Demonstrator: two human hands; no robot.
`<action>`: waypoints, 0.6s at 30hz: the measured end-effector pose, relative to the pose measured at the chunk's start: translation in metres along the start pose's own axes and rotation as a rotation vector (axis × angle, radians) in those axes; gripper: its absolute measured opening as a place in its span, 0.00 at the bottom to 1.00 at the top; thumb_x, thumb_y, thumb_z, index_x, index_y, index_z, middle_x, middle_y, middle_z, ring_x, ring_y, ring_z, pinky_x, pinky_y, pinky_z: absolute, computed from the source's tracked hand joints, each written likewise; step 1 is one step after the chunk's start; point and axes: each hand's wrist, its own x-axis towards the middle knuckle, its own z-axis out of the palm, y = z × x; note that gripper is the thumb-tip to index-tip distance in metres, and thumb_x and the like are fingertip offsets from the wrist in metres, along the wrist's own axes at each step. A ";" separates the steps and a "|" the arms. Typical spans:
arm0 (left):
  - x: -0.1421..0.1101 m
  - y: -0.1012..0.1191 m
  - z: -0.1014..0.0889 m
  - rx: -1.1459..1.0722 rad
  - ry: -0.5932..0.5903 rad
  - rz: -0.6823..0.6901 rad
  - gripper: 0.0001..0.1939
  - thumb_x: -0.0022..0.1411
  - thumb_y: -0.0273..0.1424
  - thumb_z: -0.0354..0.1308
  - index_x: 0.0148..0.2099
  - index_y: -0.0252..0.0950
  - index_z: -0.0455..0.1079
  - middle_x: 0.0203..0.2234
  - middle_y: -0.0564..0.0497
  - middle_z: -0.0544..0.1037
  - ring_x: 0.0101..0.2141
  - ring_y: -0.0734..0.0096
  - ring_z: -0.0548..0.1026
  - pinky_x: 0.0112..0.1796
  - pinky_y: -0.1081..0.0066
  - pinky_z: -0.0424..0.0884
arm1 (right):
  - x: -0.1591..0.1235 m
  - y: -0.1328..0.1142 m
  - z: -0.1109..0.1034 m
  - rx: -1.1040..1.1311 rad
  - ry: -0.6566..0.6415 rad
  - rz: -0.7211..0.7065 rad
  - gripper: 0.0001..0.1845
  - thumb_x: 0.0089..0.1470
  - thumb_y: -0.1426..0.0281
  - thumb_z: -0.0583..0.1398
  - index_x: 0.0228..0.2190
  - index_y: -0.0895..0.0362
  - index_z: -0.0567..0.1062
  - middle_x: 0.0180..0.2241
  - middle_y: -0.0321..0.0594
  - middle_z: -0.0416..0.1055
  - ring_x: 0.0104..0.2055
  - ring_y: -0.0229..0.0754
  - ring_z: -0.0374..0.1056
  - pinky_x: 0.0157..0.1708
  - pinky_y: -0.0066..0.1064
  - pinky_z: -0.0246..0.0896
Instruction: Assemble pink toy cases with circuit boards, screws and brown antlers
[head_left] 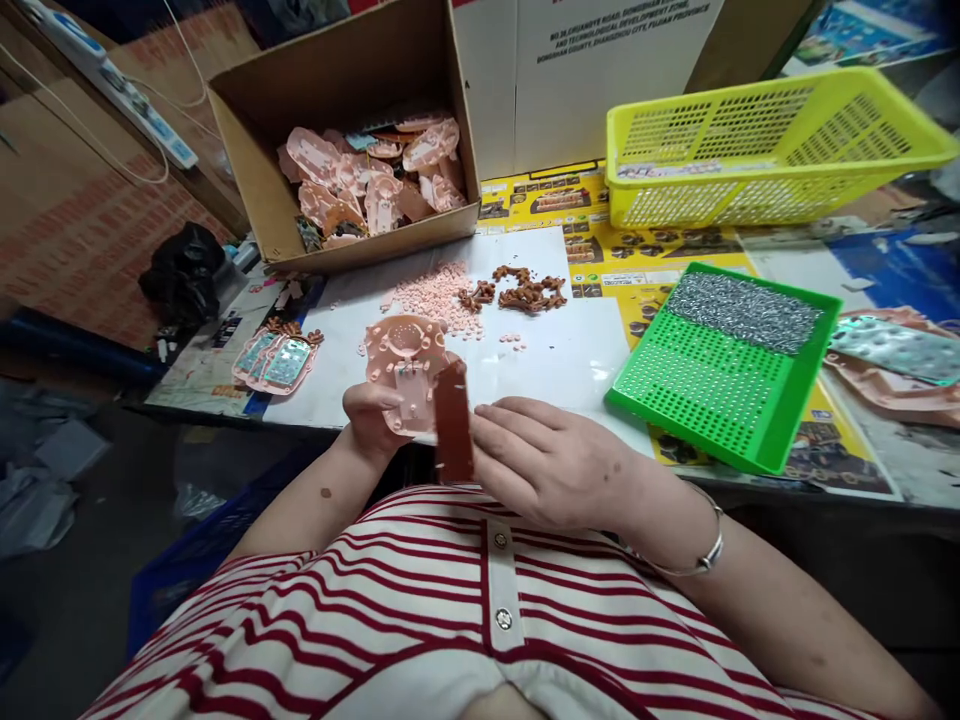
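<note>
My left hand point(369, 412) is closed around the lower edge of a pink plastic shell piece point(401, 362), holding it up over the table's front edge. My right hand point(541, 458) grips a flat brown strip point(453, 420) by its right side, fingers curled round it, and holds it against the shell's right edge. Behind them on the white sheet point(570, 350) lie a heap of small pink buttons point(435, 288) and a cluster of brown parts point(525, 290).
A cardboard box point(262, 180) of pink shells stands at the back left. Finished pink pieces point(274, 358) lie to the left. A green tray point(724, 370) with screws sits at right, a yellow basket point(757, 150) behind it, more shells point(892, 350) far right.
</note>
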 end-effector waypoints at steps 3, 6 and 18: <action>0.003 -0.001 -0.001 -0.126 -0.022 -0.010 0.47 0.42 0.57 0.54 0.62 0.42 0.66 0.37 0.41 0.78 0.28 0.58 0.75 0.29 0.56 0.73 | 0.006 -0.002 -0.006 -0.036 -0.003 -0.054 0.11 0.63 0.72 0.56 0.42 0.51 0.78 0.46 0.45 0.81 0.42 0.46 0.77 0.44 0.45 0.77; 0.005 -0.005 -0.004 -0.140 0.013 0.006 0.48 0.37 0.60 0.57 0.60 0.45 0.66 0.33 0.44 0.76 0.24 0.64 0.71 0.25 0.61 0.70 | 0.005 0.002 -0.010 -0.065 0.090 -0.006 0.14 0.63 0.73 0.55 0.44 0.51 0.78 0.48 0.47 0.81 0.43 0.46 0.77 0.43 0.44 0.77; 0.013 -0.006 -0.005 -0.349 -0.157 -0.160 0.36 0.38 0.44 0.62 0.52 0.35 0.72 0.37 0.40 0.80 0.32 0.54 0.78 0.33 0.57 0.73 | 0.002 0.011 -0.010 -0.226 0.169 0.008 0.13 0.61 0.75 0.59 0.46 0.51 0.75 0.44 0.44 0.80 0.39 0.42 0.76 0.40 0.36 0.76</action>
